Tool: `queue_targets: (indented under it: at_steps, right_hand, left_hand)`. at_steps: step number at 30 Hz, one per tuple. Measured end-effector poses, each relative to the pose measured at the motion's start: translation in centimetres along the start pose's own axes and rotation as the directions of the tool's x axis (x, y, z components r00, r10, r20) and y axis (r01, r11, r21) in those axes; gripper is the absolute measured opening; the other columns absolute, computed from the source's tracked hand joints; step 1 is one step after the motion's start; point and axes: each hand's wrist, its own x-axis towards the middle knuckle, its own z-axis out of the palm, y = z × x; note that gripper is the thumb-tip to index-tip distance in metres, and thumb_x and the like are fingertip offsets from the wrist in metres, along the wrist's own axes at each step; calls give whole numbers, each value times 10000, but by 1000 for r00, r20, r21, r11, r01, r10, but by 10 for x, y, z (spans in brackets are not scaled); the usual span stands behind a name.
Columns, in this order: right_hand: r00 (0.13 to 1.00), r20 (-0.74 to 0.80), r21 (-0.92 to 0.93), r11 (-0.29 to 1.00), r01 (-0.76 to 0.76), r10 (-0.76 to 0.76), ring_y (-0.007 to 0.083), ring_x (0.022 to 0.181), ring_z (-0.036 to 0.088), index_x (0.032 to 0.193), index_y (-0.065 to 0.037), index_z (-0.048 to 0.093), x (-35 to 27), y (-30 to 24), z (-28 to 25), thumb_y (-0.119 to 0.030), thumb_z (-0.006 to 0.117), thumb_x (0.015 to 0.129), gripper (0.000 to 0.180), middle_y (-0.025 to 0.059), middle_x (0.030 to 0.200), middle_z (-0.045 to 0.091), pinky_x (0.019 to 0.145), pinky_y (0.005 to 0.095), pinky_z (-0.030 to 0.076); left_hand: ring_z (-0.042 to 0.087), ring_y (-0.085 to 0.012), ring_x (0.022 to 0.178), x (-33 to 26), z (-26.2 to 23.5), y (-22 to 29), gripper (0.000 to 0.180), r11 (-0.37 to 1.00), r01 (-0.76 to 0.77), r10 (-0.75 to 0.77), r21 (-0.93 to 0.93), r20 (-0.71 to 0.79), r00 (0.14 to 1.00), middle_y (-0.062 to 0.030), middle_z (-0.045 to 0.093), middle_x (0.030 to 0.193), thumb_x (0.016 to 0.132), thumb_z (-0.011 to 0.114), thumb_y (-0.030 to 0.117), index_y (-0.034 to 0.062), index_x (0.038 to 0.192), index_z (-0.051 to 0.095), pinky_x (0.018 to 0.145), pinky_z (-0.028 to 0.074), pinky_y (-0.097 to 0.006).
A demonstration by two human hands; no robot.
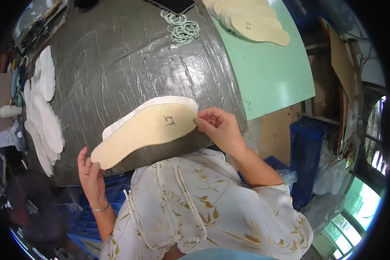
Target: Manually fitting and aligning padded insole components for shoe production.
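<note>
A cream shoe insole with a dark handwritten mark is held up between my two hands at the table's near edge. My left hand pinches its narrower end at the lower left. At the broad end, my right hand grips the rim between thumb and fingers. Behind it a white insole shows only along its far edge; most of it is hidden under the cream one. I cannot tell whether the right fingers touch the white one too.
White insoles lie piled at the table's left edge. Pale green rings and a phone rest at the far side of the dark table. Several cream insoles are stacked on a green board. Blue crates stand at the right.
</note>
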Motion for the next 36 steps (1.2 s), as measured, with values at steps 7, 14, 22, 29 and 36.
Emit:
queue_targets:
  at_steps: [7, 14, 22, 29, 36]
  right_hand:
    - [955, 137, 74, 959, -274, 262, 77, 756, 635, 1012, 41, 687, 19, -17, -16, -102, 719, 876, 200, 48, 855, 700, 688, 220, 522]
    - [991, 40, -185, 975, -121, 130, 39, 694, 607, 948, 17, 688, 23, -13, -17, -112, 709, 886, 145, 0, 784, 672, 609, 186, 486]
    - [990, 29, -153, 979, -135, 141, 40, 606, 578, 958, 33, 689, 30, -3, -19, -154, 692, 905, 194, 0, 740, 652, 538, 192, 464]
    - [990, 12, -157, 978, -140, 144, 39, 591, 573, 964, 34, 690, 31, -2, -19, -153, 681, 914, 194, 2, 735, 651, 517, 195, 455]
    - [992, -8, -171, 977, -128, 129, 39, 590, 577, 969, 37, 690, 30, -1, -18, -149, 681, 915, 194, 7, 735, 656, 517, 195, 462]
  left_hand:
    - [639, -176, 1021, 5, -17, 5, 272, 994, 82, -80, -67, 32, 996, -101, 673, 1104, 882, 655, 8, 0, 1140, 568, 940, 482, -302]
    - [570, -96, 700, 18, -13, 9, 226, 985, 138, -138, 105, -8, 990, -45, 652, 897, 868, 694, 41, 15, 1067, 588, 630, 469, -224]
    - [574, -86, 688, 24, -18, 18, 226, 967, 192, -189, 166, -31, 981, -45, 660, 903, 859, 710, 36, 30, 1049, 588, 590, 460, -216]
    - [572, -82, 682, 28, -11, 22, 221, 963, 203, -196, 177, -57, 979, -33, 655, 889, 849, 726, 37, 35, 1031, 601, 587, 461, -209]
    - [576, -87, 686, 30, -10, 20, 225, 959, 214, -208, 184, -55, 977, -44, 664, 902, 841, 729, 34, 33, 1028, 603, 590, 459, -211]
